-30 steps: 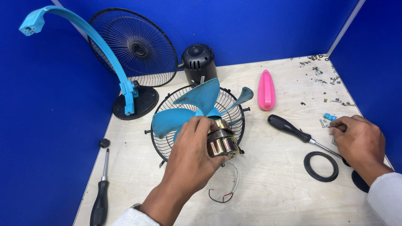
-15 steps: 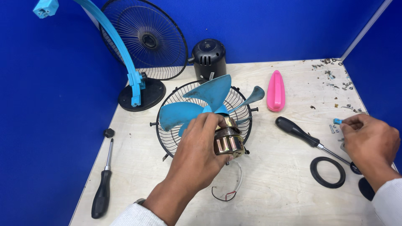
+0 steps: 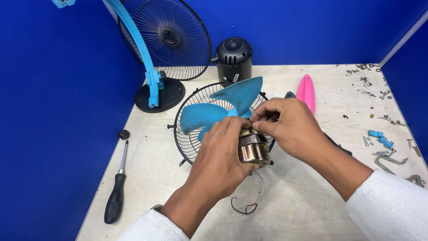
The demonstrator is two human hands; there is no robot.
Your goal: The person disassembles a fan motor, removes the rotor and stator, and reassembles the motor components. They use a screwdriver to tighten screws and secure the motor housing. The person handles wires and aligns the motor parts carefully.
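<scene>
Head view, left hand gripping fan motor, right hand pinching its top

Deep blue partition walls close in the work area on the left, back and right, their surfaces plain and evenly lit. Between them lies a pale plywood tabletop, lightly scuffed, its far right corner meeting a thin white edge strip of the partition
</scene>
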